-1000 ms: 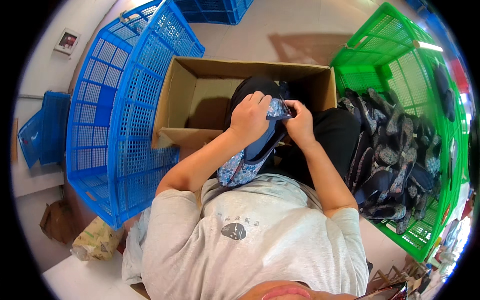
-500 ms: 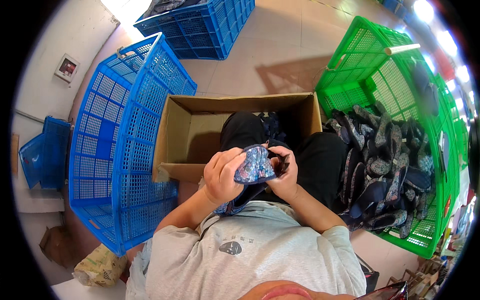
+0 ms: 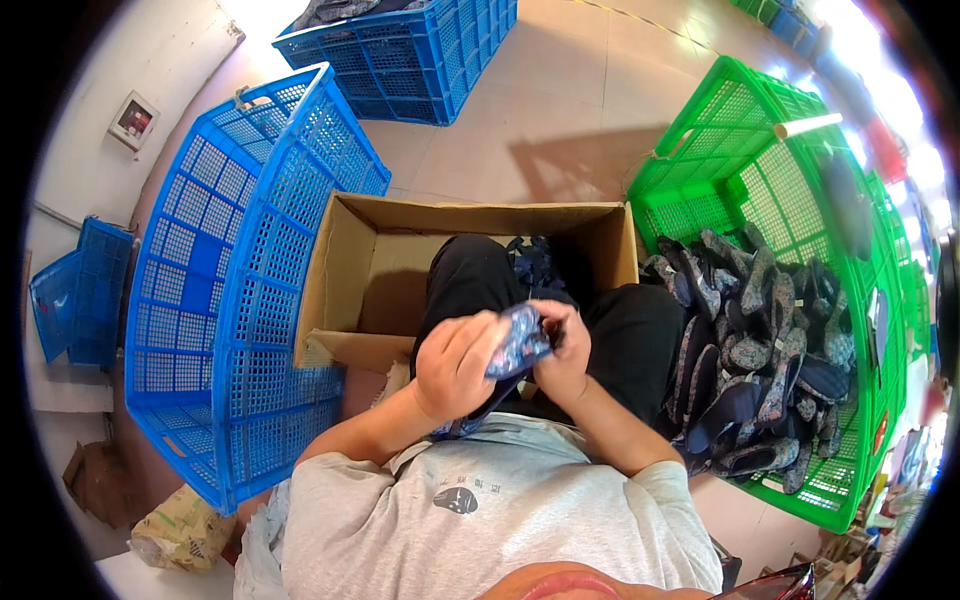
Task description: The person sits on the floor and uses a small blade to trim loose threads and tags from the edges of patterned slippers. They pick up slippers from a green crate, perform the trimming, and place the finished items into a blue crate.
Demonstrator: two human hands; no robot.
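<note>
Over my lap, my left hand (image 3: 452, 366) is closed around one side of a blue floral cloth slipper (image 3: 516, 345) with a dark edge. The fingers of my right hand (image 3: 565, 355) grip its other side, pinching something dark there that I cannot make out. Motion blurs the slipper. Below my hands, more blue floral cloth (image 3: 458, 428) lies against my shirt, partly hidden by my left wrist. Several similar slippers (image 3: 752, 350), patterned with dark soles, are heaped in the green crate (image 3: 740, 200) at my right.
Between my knees and the floor's far part stands an open cardboard box (image 3: 345, 270), with dark cloth pieces (image 3: 540, 262) inside. A tall blue crate (image 3: 225, 280) is on the left. Another blue crate (image 3: 400, 65), filled with dark items, stands farther off. A yellowish bag (image 3: 183, 530) sits lower left.
The slipper has turned and been squeezed narrower between my hands, showing less of its floral face. My left fingers have shifted over it. The view has moved slightly.
</note>
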